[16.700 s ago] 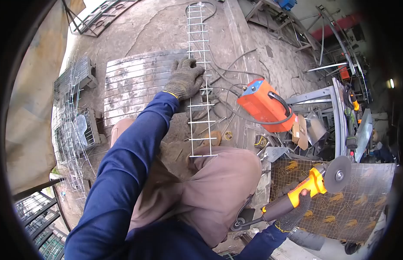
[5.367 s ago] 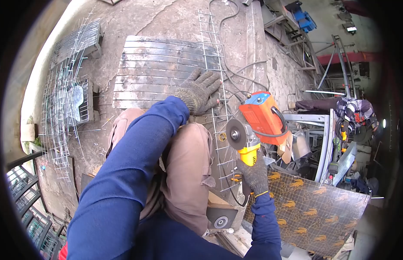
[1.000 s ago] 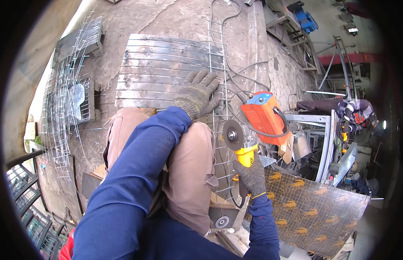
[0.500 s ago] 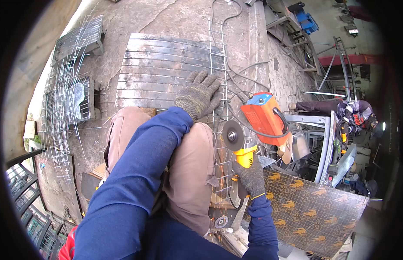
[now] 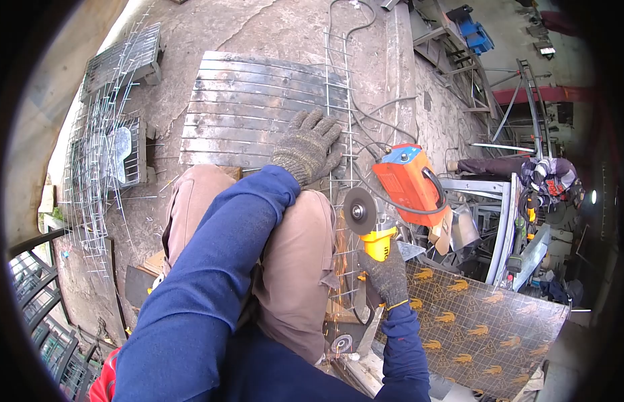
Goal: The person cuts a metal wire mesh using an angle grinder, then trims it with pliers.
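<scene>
My left hand (image 5: 306, 146), in a grey knitted glove, lies flat with fingers spread at the near right corner of a slatted metal panel (image 5: 238, 110). Beside and partly under its fingers runs a narrow ladder of welded wire (image 5: 336, 80). My right hand (image 5: 386, 275), gloved too, is wrapped around the body of a yellow angle grinder (image 5: 378, 245). The grinder's dark disc (image 5: 359, 210) faces up and left, near the wire ladder and beside my right knee. Orange sparks (image 5: 339, 268) streak down along that knee.
An orange welding machine (image 5: 411, 184) with cables stands right of the grinder. Wire mesh pieces (image 5: 97, 167) lie on block-like stands at left. A patterned board (image 5: 479, 328) is at lower right. Another person (image 5: 546, 177) works beside metal frames (image 5: 506, 228) farther right.
The grinder and my right hand have shifted very slightly. My left hand stays in place. The other person at right has moved a little.
</scene>
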Demonstrator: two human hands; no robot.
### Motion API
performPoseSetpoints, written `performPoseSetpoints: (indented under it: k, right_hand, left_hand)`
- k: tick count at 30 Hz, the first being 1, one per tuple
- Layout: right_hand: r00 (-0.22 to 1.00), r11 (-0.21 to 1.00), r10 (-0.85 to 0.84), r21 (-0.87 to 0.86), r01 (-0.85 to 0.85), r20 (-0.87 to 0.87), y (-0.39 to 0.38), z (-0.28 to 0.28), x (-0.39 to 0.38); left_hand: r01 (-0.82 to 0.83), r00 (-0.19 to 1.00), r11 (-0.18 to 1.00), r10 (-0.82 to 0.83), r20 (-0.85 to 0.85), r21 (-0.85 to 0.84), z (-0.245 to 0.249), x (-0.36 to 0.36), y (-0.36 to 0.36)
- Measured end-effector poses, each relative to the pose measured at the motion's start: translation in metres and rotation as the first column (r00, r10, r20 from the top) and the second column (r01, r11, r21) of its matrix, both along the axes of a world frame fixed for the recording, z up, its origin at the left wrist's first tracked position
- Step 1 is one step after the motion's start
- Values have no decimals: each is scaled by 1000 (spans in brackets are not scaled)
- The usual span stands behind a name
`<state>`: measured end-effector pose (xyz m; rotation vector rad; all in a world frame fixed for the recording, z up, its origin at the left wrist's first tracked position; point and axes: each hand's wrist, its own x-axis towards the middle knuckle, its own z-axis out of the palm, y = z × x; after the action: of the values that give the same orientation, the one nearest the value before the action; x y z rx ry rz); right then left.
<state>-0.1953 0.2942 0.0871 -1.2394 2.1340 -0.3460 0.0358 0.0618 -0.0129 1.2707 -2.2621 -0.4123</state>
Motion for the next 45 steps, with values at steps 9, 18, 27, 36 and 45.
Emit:
performPoseSetpoints:
  k: [9, 18, 27, 36, 45]
  right_hand:
    - [998, 1000, -26, 6, 26, 64, -2, 6, 6]
    - [1000, 997, -25, -69, 24, -5, 3, -11, -2]
    - [998, 990, -61, -128, 65, 34, -2, 26, 3]
    - [995, 992, -91, -90, 93, 33, 21, 11, -8]
    - [992, 984, -109, -139, 116, 59, 28, 6, -14]
  left_hand:
    - [-5, 1000, 1000, 5, -16, 1, 0, -1, 0]
    - [-2, 1000, 999, 2, -28, -33, -3, 2, -1]
    - [140, 988, 990, -140, -68, -19, 7, 16, 11]
    - [134, 985, 991, -134, -106, -13, 0, 20, 4]
    - [123, 992, 992, -123, 33, 21, 14, 12, 1]
